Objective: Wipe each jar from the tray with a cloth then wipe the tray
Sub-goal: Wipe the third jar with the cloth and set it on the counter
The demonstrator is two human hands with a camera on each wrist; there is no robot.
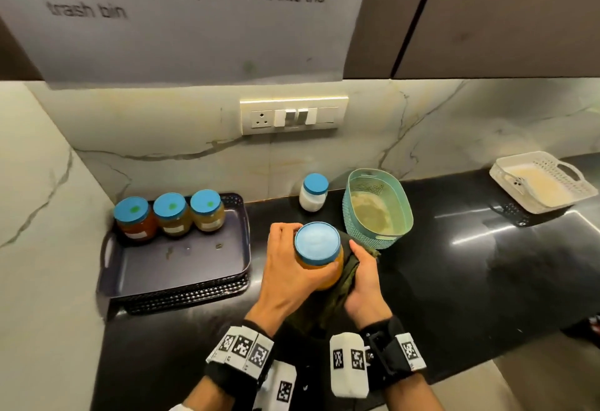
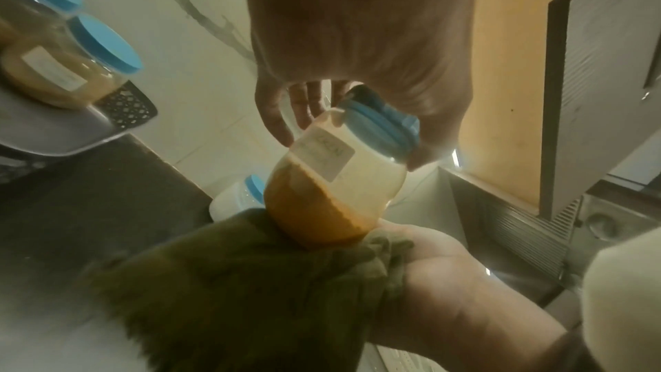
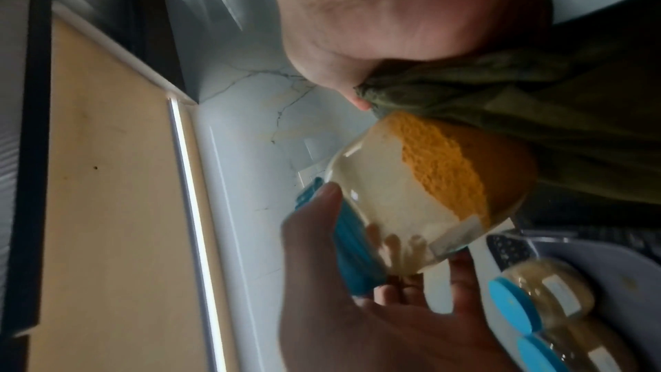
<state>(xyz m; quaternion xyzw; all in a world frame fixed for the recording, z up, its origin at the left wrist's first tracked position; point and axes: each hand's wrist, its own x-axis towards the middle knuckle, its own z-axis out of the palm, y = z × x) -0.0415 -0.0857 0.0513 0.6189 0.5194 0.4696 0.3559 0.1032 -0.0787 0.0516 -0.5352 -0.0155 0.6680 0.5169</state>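
My left hand [image 1: 285, 267] grips a blue-lidded jar of orange powder [image 1: 319, 253] by its lid end, above the black counter. My right hand [image 1: 365, 284] holds a dark green cloth [image 1: 341, 287] against the jar's right side and base. In the left wrist view the jar [image 2: 322, 180] sits tilted on the cloth [image 2: 250, 279]; in the right wrist view the cloth [image 3: 518, 95] covers the jar's [image 3: 429, 188] bottom. The dark tray [image 1: 181, 267] at the left holds three blue-lidded jars [image 1: 170, 214] along its far edge.
A small white jar with a blue lid [image 1: 313, 191] stands behind my hands by the wall. A teal basket [image 1: 376, 207] sits right of it. A white basket [image 1: 542, 181] lies at the far right. A wall and a switch panel [image 1: 293, 115] bound the counter.
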